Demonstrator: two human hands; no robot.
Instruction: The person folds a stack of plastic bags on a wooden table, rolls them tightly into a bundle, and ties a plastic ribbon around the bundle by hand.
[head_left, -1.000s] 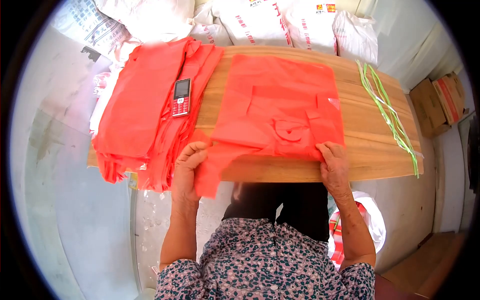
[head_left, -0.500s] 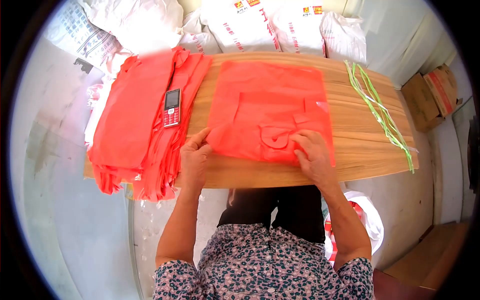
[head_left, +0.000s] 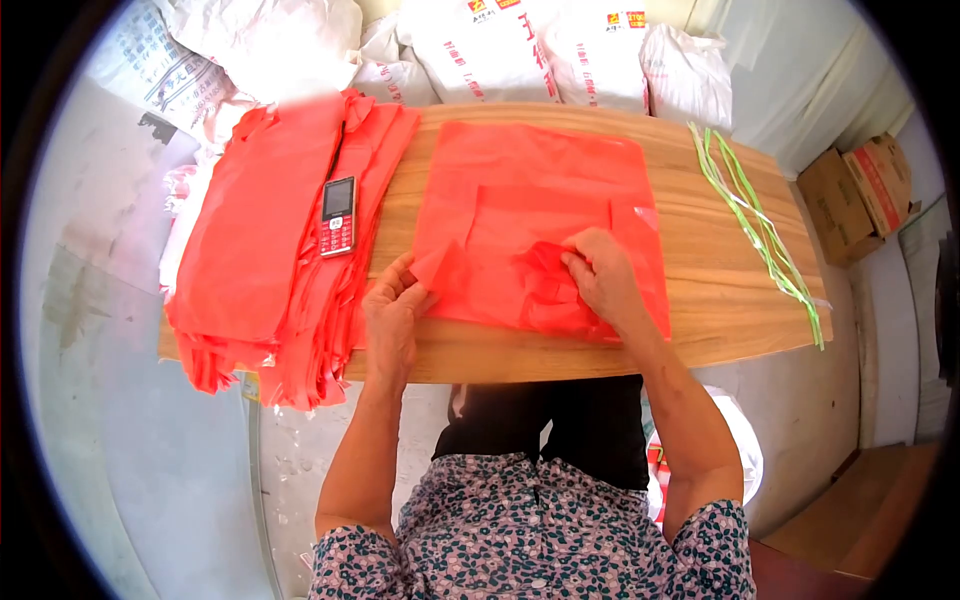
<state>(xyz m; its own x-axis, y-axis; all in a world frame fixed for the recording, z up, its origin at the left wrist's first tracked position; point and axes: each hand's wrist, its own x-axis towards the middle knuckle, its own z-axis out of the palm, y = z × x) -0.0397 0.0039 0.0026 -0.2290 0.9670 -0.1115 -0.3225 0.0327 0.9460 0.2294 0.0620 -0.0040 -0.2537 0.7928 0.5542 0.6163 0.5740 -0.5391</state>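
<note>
- Pinching with both hands in the head view, I am working on one flat red sheet (head_left: 540, 160).
- Left hand (head_left: 395, 298): thumb and fingertips are closing on the near left corner, where a small flap is standing up off the rest.
- Right hand (head_left: 606, 275): thumb and forefinger are gripping a bunched, wrinkled patch near the sheet's near edge, right of its middle; the palm is facing down and partly hiding the cloth beneath.
- Sheet itself is lying in front of me on the wooden table (head_left: 725, 285), its far part spreading smooth, with straight fold lines showing across it; its near edge is running close to the table's near edge.
- To the left, a thick red stack (head_left: 250, 225) is lying on the table, its loose ends hanging over the near edge.
- A mobile phone (head_left: 338, 215) is resting on that stack, screen end pointing away from me.
- To the right, well apart from the sheet, green and white strips (head_left: 757, 225) are lying lengthwise toward me.
- Beyond the far edge, white printed sacks (head_left: 478, 55) are standing in a row.
- Farther right, cardboard boxes (head_left: 850, 200) are sitting near the wall.
</note>
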